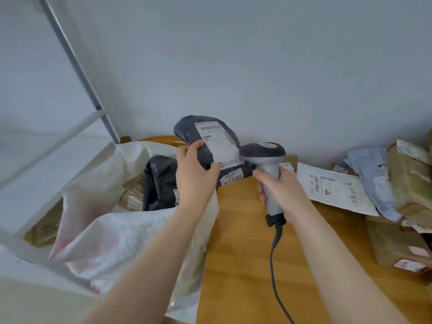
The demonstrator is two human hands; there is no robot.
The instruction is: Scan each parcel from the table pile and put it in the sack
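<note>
At the centre of the frame the left grip (195, 176) is curled round a dark grey parcel (187, 130) (white printed label toward the camera), raised above the table (238, 253). The right grip (284, 190) clasps the scanner (264, 152) handle, its head just beside the label. At lower left the open sack (117, 235) holds another dark parcel (159, 181). The pile (409, 178) lies at right.

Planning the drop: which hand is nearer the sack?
Left. The left hand, gripping the parcel, is over the rim of the sack; the right hand, holding the scanner, is over the table.
</note>
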